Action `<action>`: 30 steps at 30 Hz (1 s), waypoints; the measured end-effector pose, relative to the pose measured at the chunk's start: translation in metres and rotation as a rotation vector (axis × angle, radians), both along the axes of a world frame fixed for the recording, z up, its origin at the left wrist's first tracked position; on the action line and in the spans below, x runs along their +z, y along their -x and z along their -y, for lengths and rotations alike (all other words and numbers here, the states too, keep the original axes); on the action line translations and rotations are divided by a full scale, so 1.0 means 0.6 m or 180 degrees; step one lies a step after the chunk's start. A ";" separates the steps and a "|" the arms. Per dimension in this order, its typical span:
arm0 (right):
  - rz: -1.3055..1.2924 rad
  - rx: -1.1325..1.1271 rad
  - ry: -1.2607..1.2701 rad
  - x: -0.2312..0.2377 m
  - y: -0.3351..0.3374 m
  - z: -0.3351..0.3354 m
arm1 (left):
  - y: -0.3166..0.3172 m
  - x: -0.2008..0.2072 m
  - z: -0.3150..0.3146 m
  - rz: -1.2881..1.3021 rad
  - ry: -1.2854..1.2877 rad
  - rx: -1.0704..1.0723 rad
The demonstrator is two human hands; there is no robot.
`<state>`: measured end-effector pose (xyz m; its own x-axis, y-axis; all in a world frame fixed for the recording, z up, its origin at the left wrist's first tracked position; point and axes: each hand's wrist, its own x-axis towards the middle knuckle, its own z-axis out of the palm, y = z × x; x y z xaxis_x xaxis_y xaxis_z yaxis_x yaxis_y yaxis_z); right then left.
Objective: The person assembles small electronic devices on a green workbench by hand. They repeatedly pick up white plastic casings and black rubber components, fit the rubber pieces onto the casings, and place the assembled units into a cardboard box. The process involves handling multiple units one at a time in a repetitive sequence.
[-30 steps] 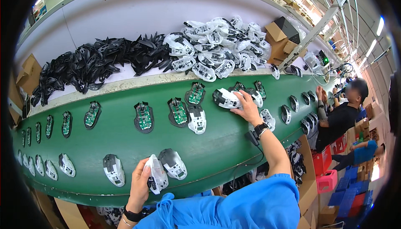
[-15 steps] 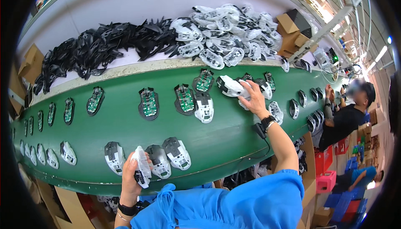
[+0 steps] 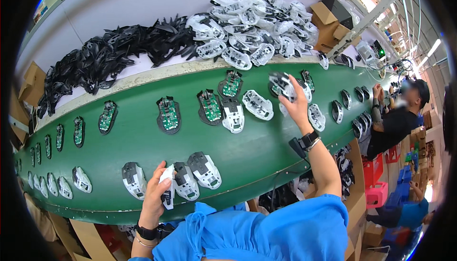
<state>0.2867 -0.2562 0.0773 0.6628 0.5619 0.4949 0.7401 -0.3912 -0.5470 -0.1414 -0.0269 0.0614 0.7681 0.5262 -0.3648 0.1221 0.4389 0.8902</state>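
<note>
shell, white, in left hand

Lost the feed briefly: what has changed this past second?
Right hand moved right, gripping a dark-and-white shell; a hollow-up shell, seemingly just released, now lies left of it. Left hand still holds a white shell, now edge-on. The boards and shell pile stayed.

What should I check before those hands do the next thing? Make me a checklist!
1. Left hand gripping its white shell: ok.
2. Right hand fingers on a black-and-white shell: ok.
3. That shell fully off the green belt: cannot tell, it's blurred.
4. One hand free: not ok, both hold shells.
5. Co-worker's hand away from these hands: ok.
</note>
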 end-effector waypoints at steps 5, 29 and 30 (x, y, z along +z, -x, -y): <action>0.0131 0.0901 0.0249 0.012 0.045 -0.051 | -0.036 0.004 -0.013 0.0004 0.0055 -0.0631; -0.2356 0.0117 -0.1390 -0.038 0.025 -0.029 | 0.022 -0.021 -0.047 0.0088 0.0698 -0.0506; -0.2271 0.0097 -0.1502 -0.032 0.012 -0.024 | 0.020 -0.019 -0.042 0.0195 0.0801 -0.0189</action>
<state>0.2793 -0.2417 0.0579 0.8926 0.4245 0.1516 0.1632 0.0091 -0.9865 -0.1536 -0.0016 0.0501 0.8197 0.3782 -0.4302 0.1034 0.6410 0.7605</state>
